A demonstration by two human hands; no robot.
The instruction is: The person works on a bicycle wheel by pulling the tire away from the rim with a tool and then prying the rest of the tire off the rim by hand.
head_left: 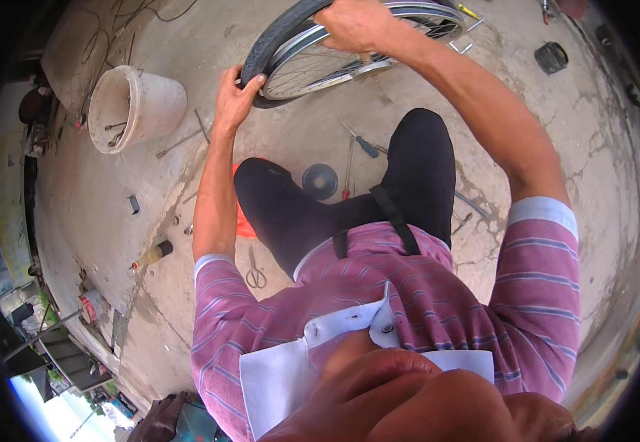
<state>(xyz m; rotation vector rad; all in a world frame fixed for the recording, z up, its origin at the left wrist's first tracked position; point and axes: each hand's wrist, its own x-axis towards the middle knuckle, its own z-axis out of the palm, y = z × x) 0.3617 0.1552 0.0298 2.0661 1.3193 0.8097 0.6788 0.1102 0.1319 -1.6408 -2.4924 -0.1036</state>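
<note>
A spoked bicycle wheel (335, 68) is held up in front of me, at the top of the view. Its black tyre (270, 46) stands partly away from the silver rim on the left side. My left hand (236, 97) is closed round the tyre at the wheel's lower left, thumb on the near face. Higher up, my right hand (354, 28) is closed at the tyre and rim; its fingertips are hidden. Below the wheel, on the floor, lie a blue-handled screwdriver (366, 146), a red-handled screwdriver (347, 177) and a black disc (320, 182).
A white bucket (159, 102) with tools in it stands at the left. Scissors (255, 275) and a bottle (156, 252) lie nearer me on cracked concrete. A dark cylindrical object (550, 57) sits at the far right. Cables (99, 37) trail at the far left.
</note>
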